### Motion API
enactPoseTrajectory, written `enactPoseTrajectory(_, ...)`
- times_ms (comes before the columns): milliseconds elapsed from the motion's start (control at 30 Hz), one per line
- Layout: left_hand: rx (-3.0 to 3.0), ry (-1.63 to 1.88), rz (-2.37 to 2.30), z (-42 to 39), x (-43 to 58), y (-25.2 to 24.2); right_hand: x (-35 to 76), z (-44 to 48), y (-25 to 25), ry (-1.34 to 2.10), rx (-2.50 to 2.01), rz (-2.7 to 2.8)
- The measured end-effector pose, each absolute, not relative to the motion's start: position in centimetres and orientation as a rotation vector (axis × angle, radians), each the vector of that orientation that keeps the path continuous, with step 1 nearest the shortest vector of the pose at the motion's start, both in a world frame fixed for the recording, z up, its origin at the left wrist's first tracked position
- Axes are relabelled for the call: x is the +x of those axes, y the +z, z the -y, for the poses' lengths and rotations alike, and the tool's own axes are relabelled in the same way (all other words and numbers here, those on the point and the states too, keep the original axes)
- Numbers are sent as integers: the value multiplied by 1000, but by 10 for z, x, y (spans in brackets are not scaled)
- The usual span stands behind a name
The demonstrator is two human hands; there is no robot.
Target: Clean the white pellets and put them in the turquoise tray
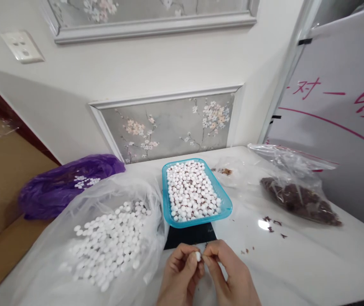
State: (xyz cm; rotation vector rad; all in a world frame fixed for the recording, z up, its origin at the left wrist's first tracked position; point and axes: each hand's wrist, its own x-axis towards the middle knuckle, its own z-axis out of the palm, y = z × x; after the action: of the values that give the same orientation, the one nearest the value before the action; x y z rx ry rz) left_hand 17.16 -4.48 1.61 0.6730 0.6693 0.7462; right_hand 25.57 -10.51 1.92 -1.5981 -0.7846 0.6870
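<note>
At the bottom centre my left hand [180,274] pinches a small white round piece [197,256] between thumb and fingers. My right hand [231,276] meets it, its fingertips pinched together against the same piece. Just beyond the hands a blue plastic tray [224,212] full of the same white pieces rests on a black scale [188,235]. To the left an open clear plastic bag [73,221] holds several more white pieces.
A purple bag [57,187] lies at the far left of the white table. A clear bag of dark brown bits [299,199] sits on the right, with brown scraps [272,223] scattered near it. A whiteboard with red writing [337,106] stands at the right.
</note>
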Motion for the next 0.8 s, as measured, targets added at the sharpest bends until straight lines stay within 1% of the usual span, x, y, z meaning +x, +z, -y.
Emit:
enactPoseTrajectory(67,675,755,-669,45,172,18,256,103,15,651,-1589,795)
enactPoseTrajectory(267,645,779,-667,47,173,19,267,98,-8,572,-1553,1053)
enactPoseTrajectory(367,641,790,-666,46,173,16,269,97,-11,573,-1571,1062)
enactPoseTrajectory(500,626,808,-635,45,174,14,269,97,-3,672,-1610,1081)
enactPoseTrajectory(700,627,792,-651,43,172,13,276,98,5,920,-1724,1054)
enactPoseTrajectory(800,657,768,-657,42,172,14,280,97,7,964,-1755,1025)
